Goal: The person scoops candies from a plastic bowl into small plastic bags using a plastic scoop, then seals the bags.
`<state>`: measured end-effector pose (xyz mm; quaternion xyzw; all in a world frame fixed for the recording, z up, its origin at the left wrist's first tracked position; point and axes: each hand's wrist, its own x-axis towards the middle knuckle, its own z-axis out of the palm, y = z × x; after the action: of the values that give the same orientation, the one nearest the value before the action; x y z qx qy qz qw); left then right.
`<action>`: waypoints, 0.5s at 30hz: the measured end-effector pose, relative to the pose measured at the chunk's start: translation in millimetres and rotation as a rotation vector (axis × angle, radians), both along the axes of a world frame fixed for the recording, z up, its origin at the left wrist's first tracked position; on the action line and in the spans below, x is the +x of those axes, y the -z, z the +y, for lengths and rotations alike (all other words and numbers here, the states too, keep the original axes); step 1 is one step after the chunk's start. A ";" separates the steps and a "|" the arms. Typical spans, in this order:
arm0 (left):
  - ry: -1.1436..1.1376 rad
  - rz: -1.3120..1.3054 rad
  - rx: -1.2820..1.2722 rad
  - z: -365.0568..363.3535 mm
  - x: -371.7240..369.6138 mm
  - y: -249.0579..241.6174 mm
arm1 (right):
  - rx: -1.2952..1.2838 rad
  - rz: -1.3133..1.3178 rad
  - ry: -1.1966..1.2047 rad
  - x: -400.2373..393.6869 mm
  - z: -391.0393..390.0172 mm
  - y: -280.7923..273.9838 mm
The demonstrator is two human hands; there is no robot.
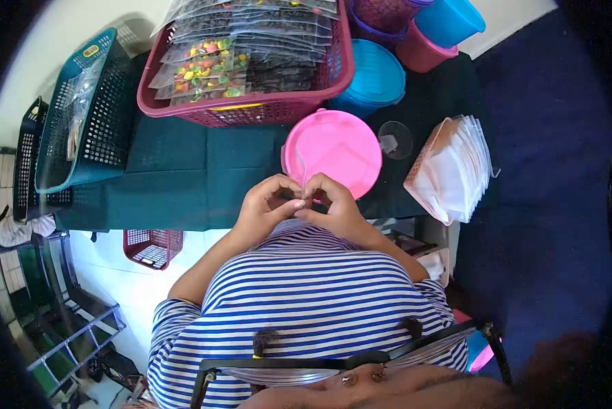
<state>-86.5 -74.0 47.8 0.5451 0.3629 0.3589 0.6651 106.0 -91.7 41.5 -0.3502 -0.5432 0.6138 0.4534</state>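
My left hand [266, 206] and my right hand [336, 210] meet in front of my chest, fingertips pinched together. Between them stands a thin clear plastic bag [301, 165], seen nearly edge-on; what it contains, if anything, cannot be made out. Just beyond my fingers is a round tub with a pink lid [340, 146]. To its right lie a small clear round dish [394, 140] and a basket [415, 178] packed with flat clear plastic bags [456, 170].
A maroon basket [251, 117] at the back holds rows of filled packets [207, 68], some with colourful sweets. Blue tubs [374, 71] and a pink tub [425, 51] stand beside it. Green basket [88, 129] is at left. A dark green cloth [176, 163] covers the table.
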 end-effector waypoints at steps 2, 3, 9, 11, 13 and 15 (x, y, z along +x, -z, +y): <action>0.013 0.093 0.024 10.0 -17.3 -7.3 | -0.026 -0.177 -0.019 -16.1 4.3 -1.0; 0.025 0.093 0.011 14.0 -23.5 -7.4 | -0.040 -0.176 -0.009 -25.0 6.8 -2.3; 0.027 0.073 0.093 27.7 -51.7 -5.0 | -0.006 -0.079 0.177 -62.6 6.7 5.9; 0.048 0.046 0.089 31.5 -58.6 -4.4 | -0.027 -0.061 0.195 -71.4 6.7 6.3; 0.075 -0.004 0.085 38.0 -63.2 -3.9 | -0.048 -0.042 0.219 -76.9 8.9 4.6; 0.109 0.033 0.139 41.9 -68.6 2.6 | 0.007 -0.152 0.218 -81.1 9.4 2.2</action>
<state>-155.1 -32.0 45.1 0.6147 0.3180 0.3375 0.6381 24.9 -82.3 39.3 -0.4513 -0.5368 0.5307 0.4759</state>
